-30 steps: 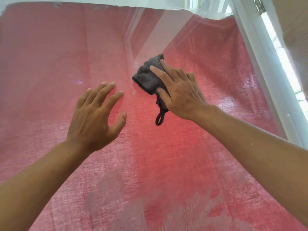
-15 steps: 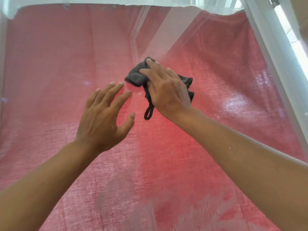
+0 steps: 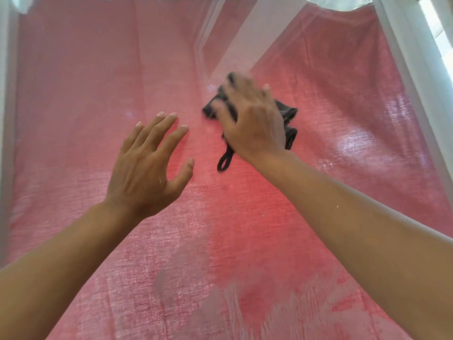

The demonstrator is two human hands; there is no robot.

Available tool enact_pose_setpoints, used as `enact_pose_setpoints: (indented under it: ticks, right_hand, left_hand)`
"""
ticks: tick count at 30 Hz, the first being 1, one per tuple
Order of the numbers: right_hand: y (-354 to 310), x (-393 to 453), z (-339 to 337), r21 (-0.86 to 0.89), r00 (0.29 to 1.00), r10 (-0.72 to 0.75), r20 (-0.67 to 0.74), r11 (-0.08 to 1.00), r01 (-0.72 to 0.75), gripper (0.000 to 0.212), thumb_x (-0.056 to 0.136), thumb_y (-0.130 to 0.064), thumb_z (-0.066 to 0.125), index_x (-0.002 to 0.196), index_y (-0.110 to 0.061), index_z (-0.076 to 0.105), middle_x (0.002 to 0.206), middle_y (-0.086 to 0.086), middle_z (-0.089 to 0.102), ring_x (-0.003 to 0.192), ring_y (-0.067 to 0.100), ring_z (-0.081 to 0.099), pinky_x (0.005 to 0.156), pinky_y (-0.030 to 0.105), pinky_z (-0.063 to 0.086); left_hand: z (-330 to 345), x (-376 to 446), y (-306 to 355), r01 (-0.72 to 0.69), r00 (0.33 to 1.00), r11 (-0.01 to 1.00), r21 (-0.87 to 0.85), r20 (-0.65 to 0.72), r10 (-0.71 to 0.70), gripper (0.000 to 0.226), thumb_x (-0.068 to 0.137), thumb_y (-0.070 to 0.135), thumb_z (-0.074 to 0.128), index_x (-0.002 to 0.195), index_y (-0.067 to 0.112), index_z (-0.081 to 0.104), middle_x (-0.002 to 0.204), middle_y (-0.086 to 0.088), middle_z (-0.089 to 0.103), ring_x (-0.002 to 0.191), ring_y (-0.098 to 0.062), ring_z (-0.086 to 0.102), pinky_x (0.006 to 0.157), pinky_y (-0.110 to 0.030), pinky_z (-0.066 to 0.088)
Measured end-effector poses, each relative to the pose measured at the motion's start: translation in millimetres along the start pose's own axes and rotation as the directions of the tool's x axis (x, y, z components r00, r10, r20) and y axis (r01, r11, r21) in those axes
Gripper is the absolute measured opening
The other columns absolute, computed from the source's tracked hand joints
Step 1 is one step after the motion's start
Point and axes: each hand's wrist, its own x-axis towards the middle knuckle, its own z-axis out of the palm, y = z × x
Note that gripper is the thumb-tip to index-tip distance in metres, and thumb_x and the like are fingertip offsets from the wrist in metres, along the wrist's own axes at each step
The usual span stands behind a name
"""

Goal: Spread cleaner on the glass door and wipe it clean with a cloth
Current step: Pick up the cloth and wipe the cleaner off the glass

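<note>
R hand (image 3: 252, 119) presses cloth (image 3: 286, 111) flat; loop (image 3: 224, 161) hangs down.

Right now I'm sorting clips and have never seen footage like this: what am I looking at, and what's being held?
No machine here: a camera worn on a person's head looks at their own two bare hands. They face a glass door with red fabric behind it. The right hand, blurred by motion, presses a dark grey cloth against the glass. The left hand is open, fingers spread, holding nothing. Whitish cleaner streaks show lower on the glass.
</note>
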Motion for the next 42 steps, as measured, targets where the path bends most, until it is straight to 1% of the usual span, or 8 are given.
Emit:
enact_pose_setpoints:
  ticks: [4,10,16,20,25,30,35,42]
  right_hand:
    - [11,-19,0,-0.056,0.949,-0.286,0.134,0.954,0.295,0.056,0.098,-0.055,0.051,0.139,-0.019,0.064,0.153,0.0,0.054,0.147,0.027,0.043,0.119,0.054,0.029]
    - [5,3,-9,-0.12,0.966,0.256,-0.029,0.959,-0.257,0.038,0.103,-0.034,0.052,0.138,-0.026,0.063,0.138,0.007,0.051,0.125,0.029,0.049,0.102,0.047,0.039]
    - [-8,-36,3,-0.108,0.985,0.163,0.063,0.982,-0.156,0.05,0.105,-0.05,0.041,0.152,-0.035,0.047,0.168,-0.003,0.031,0.158,0.024,0.019,0.126,0.058,0.003]
    - [6,-20,-1,-0.056,0.927,0.372,0.042,0.927,-0.37,0.042,0.107,-0.046,0.043,0.148,-0.041,0.051,0.168,-0.008,0.03,0.158,0.019,0.017,0.127,0.057,0.001]
    - [2,-47,2,0.108,0.967,-0.241,0.076,0.967,0.233,0.027,0.098,-0.034,0.061,0.122,-0.029,0.072,0.144,-0.008,0.061,0.143,0.018,0.049,0.12,0.053,0.03]
    - [12,-10,-1,0.163,0.919,0.386,-0.079,0.915,-0.37,0.022,0.1,-0.042,0.054,0.108,-0.031,0.07,0.137,-0.01,0.063,0.141,0.016,0.047,0.124,0.054,0.019]
    - [-1,-43,-1,0.134,0.99,-0.14,0.025,0.982,0.136,0.034,0.096,-0.036,0.065,0.126,-0.018,0.066,0.126,-0.004,0.068,0.125,0.02,0.06,0.114,0.045,0.039]
    - [-1,-28,-1,-0.129,0.95,0.299,0.087,0.949,-0.287,0.053,0.107,-0.056,0.033,0.157,-0.04,0.037,0.171,0.002,0.021,0.159,0.022,0.013,0.127,0.057,-0.004]
  left_hand:
    - [0,-3,0,0.005,1.0,1.0,-0.002,0.005,-0.005,0.063,0.098,0.048,0.045,0.15,0.012,0.052,0.162,-0.011,0.041,0.155,-0.029,0.032,0.127,-0.052,0.022]
    - [-2,-5,-1,-0.003,1.0,1.0,-0.002,0.008,0.003,0.064,0.098,0.049,0.045,0.149,0.011,0.053,0.162,-0.011,0.042,0.154,-0.029,0.032,0.127,-0.053,0.023]
    - [0,-5,2,0.008,1.0,1.0,-0.004,-0.011,-0.008,0.064,0.098,0.049,0.045,0.148,0.011,0.054,0.161,-0.012,0.043,0.153,-0.03,0.034,0.126,-0.053,0.022]
    - [-1,-4,1,0.01,1.0,1.0,-0.011,-0.013,-0.01,0.064,0.098,0.05,0.044,0.148,0.011,0.054,0.161,-0.012,0.043,0.153,-0.03,0.033,0.127,-0.051,0.02]
    - [1,-5,1,0.008,1.0,1.0,-0.013,-0.012,-0.008,0.065,0.098,0.05,0.043,0.149,0.01,0.053,0.162,-0.012,0.042,0.154,-0.03,0.033,0.127,-0.052,0.021]
    - [0,-5,1,0.016,1.0,1.0,-0.02,-0.002,-0.016,0.065,0.097,0.05,0.044,0.149,0.012,0.053,0.162,-0.01,0.042,0.155,-0.028,0.031,0.128,-0.052,0.02]
    - [2,-6,1,0.01,1.0,1.0,-0.019,-0.008,-0.01,0.065,0.098,0.049,0.044,0.149,0.011,0.052,0.162,-0.011,0.041,0.155,-0.029,0.031,0.128,-0.052,0.02]
    - [2,-6,0,0.011,1.0,1.0,-0.025,-0.022,-0.012,0.063,0.097,0.048,0.045,0.148,0.011,0.053,0.162,-0.011,0.042,0.155,-0.029,0.031,0.128,-0.053,0.021]
